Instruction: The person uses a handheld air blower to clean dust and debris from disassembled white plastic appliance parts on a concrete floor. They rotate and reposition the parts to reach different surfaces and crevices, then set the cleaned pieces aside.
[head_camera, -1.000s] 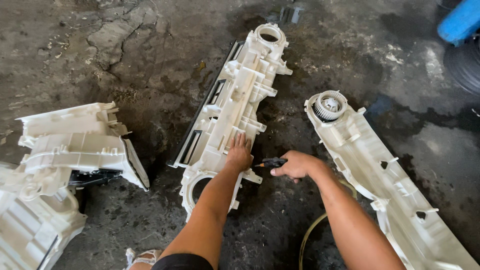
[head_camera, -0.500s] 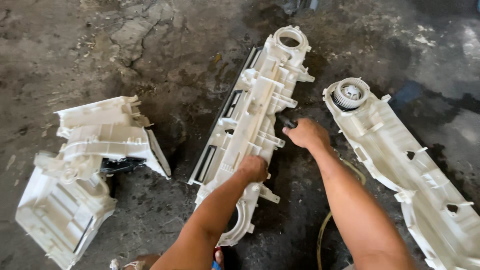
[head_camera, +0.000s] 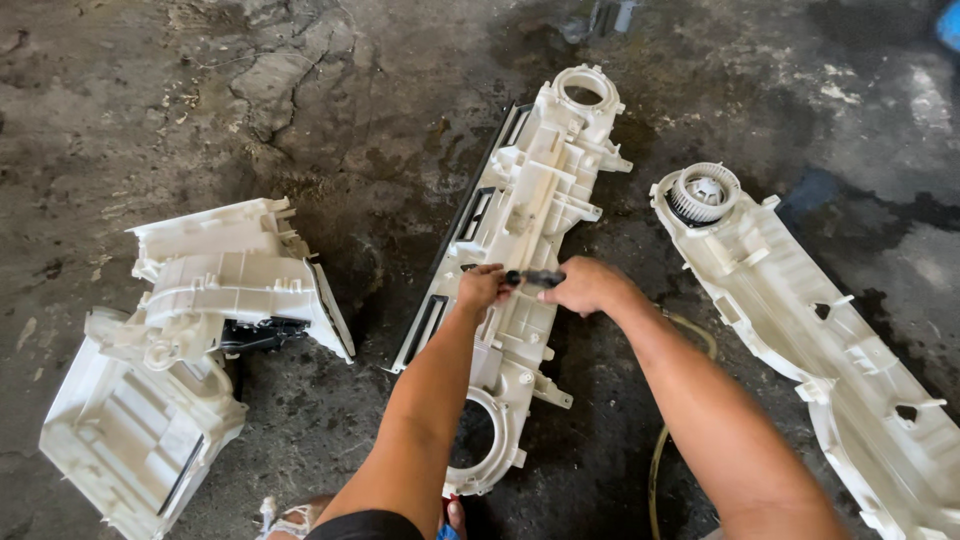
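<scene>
A long white plastic housing (head_camera: 535, 200) lies on the stained concrete floor in the middle of the head view, with round openings at both ends. My left hand (head_camera: 482, 287) rests on its middle part, fingers curled at the tip end of a dark screwdriver (head_camera: 535, 277). My right hand (head_camera: 585, 287) is closed around the screwdriver's handle, just right of the left hand, over the housing's right edge.
A second long white housing half (head_camera: 800, 320) with a round fan wheel (head_camera: 703, 192) lies to the right. A bulky white housing block (head_camera: 190, 330) sits at the left. A thin hose (head_camera: 660, 450) curls under my right forearm. My sandalled foot (head_camera: 290, 518) shows at the bottom.
Both hands have come together over the middle of the long housing. The right hand has brought the screwdriver across to the left hand, and the view has shifted.
</scene>
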